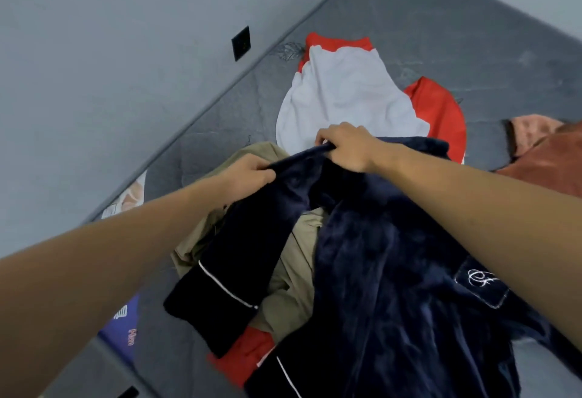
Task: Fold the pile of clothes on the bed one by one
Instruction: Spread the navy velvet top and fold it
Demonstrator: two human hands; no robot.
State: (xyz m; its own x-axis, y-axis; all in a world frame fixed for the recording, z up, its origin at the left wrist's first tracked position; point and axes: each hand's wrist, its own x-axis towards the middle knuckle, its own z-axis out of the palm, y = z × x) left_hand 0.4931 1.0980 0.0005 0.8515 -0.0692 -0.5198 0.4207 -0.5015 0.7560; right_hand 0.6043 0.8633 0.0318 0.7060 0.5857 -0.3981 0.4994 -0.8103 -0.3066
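The left hand (248, 174) and right hand (349, 146) both grip a plush navy robe (393, 256). It drapes over khaki trousers (293, 271) on the grey bed (441, 35).

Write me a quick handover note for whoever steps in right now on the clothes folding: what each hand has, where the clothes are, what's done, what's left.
Left hand: grip on the upper edge of the navy pyjama top, at its sleeve side.
Right hand: grip on the same edge, a bit further along.
The top hangs lifted over the pile, one piped cuff dangling; not folded yet.
Under it: a khaki garment. Beyond the hands: a white garment lying on a red one. A rust-pink cloth lies at the right. All are on the grey bed.
Done: nothing visibly folded.
Left: fold the navy top, then each remaining piece.
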